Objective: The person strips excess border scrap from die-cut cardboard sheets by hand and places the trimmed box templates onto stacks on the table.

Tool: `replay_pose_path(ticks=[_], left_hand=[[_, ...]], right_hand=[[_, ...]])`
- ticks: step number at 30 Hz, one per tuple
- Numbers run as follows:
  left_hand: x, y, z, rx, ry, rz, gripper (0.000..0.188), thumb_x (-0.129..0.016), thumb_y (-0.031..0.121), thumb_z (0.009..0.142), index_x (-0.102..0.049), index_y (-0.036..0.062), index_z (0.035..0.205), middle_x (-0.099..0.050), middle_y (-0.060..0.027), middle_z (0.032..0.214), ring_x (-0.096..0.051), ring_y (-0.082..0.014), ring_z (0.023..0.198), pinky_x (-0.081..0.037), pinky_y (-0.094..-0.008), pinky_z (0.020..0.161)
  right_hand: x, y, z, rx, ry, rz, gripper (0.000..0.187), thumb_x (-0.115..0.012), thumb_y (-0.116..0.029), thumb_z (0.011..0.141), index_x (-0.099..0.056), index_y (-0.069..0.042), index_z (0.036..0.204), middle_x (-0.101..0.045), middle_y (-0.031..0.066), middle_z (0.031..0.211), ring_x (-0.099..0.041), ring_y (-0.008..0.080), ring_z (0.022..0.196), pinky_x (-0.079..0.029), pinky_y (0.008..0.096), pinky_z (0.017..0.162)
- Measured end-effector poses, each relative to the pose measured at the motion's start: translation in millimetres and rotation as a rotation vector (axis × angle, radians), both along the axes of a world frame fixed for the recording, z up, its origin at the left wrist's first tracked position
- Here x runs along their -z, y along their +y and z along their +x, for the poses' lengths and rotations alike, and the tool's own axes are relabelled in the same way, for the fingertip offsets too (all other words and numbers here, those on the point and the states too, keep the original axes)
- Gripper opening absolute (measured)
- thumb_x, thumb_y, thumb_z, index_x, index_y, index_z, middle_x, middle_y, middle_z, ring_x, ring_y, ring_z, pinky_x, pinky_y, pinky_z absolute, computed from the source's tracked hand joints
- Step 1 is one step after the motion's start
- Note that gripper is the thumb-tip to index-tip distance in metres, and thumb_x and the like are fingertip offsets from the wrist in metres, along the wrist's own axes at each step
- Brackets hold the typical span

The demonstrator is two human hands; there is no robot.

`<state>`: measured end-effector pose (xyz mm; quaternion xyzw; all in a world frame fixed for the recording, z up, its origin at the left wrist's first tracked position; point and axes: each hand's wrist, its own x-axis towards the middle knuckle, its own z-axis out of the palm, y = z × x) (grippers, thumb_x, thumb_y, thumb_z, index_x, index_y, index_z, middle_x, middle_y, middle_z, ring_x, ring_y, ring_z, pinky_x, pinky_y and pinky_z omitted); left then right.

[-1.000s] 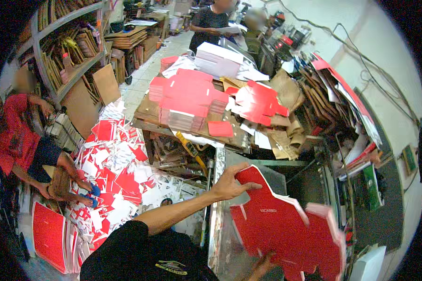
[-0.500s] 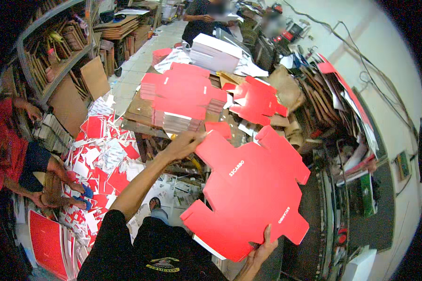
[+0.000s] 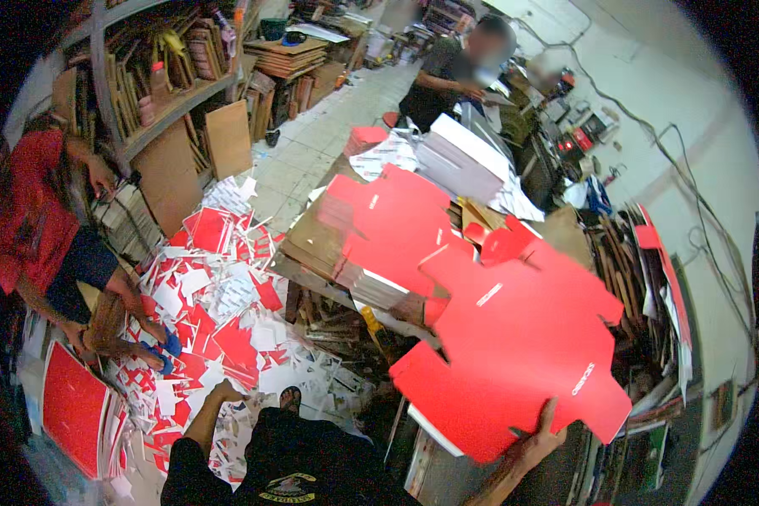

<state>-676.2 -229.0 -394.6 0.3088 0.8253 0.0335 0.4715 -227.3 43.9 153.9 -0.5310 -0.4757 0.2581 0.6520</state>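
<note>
My right hand grips the near edge of a large red die-cut box blank with small white print, thumb on top and the other fingers underneath. The blank is tilted, its far flaps overlapping the view of the table. My left hand hangs low at my left side, away from the blank and above the scrap pile; its fingers are too small and blurred to read. Beyond the blank, a stack of similar red blanks sits on the wooden table.
Red and white paper scraps cover the floor at left. A person in red sits beside them, near a stack of red sheets. White sheets are piled on the table; another person stands behind. Cardboard pieces line the right wall.
My left hand has let go of the blank and dropped down to the left. My right hand still holds the blank, now farther right. The view has swung left.
</note>
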Motion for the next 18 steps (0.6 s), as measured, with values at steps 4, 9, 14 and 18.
replay_pose_path(ticks=[4, 9, 14, 18], left_hand=[[-32.9, -30.2, 17.0, -0.200, 0.020, -0.079, 0.082, -0.072, 0.066, 0.059, -0.065, -0.0093, 0.090, -0.066, -0.0258, 0.095, -0.066, -0.0342, 0.084, -0.054, -0.0400, 0.073], [-67.9, -22.5, 5.4, -0.451, -0.062, 0.158, 0.076, -0.069, 0.065, 0.063, -0.065, -0.0002, 0.103, -0.063, -0.0209, 0.109, -0.061, -0.0303, 0.102, -0.050, -0.0392, 0.085], [-140.0, 70.2, -21.0, -0.465, -0.006, 0.407, 0.061, -0.069, 0.051, 0.074, -0.063, -0.0003, 0.106, -0.065, -0.0187, 0.105, -0.062, -0.0289, 0.100, -0.049, -0.0372, 0.087], [-266.4, 178.6, -7.0, -0.558, 0.104, 0.778, 0.040, -0.067, 0.032, 0.082, -0.063, 0.0002, 0.105, -0.067, -0.0175, 0.100, -0.065, -0.0266, 0.095, -0.050, -0.0363, 0.084]], right_hand=[[-18.5, 50.3, -36.4, -0.057, -0.016, 0.077, 0.045, -0.066, -0.028, 0.086, -0.051, -0.001, 0.119, -0.062, 0.0108, 0.105, -0.066, 0.0176, 0.077, -0.050, 0.0242, 0.044], [-5.1, 175.6, -91.4, -0.329, -0.163, 0.264, 0.047, -0.065, -0.029, 0.087, -0.051, -0.001, 0.122, -0.062, 0.0108, 0.109, -0.066, 0.0178, 0.081, -0.053, 0.0251, 0.054], [18.8, 253.0, -186.1, -0.701, 0.382, -0.052, 0.050, -0.068, -0.028, 0.084, -0.054, -0.002, 0.125, -0.066, 0.0053, 0.089, -0.059, 0.0144, 0.063, -0.048, 0.0290, 0.049], [112.9, 333.5, -207.5, -0.806, 0.261, -0.289, 0.040, -0.069, -0.028, 0.084, -0.061, 0.001, 0.110, -0.066, 0.0063, 0.099, -0.065, 0.0158, 0.078, -0.053, 0.0268, 0.054]])
